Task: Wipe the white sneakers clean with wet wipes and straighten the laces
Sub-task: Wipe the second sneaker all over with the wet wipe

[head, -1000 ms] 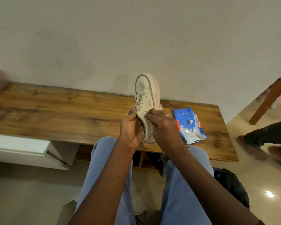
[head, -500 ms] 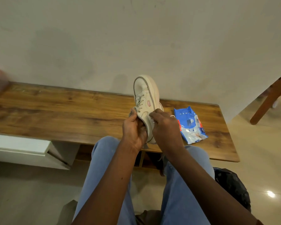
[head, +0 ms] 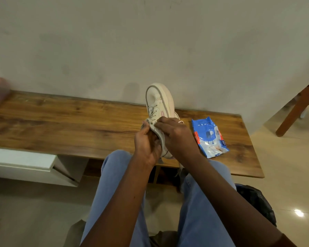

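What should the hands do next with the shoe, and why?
Probably tug the laces snug and flat near the top eyelets. Both the left hand and the right hand grip the white sneaker, held toe-away over the wooden bench, with fingertips at the top of the lacing. The wet wipes pack lies apart on the bench.

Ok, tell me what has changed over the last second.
Another person's legs at the right edge have gone from view. The right hand has edged its fingertips slightly left across the sneaker, towards the laces. Unchanged: the left hand and the right grip the sneaker, and the wipes pack lies on the bench.
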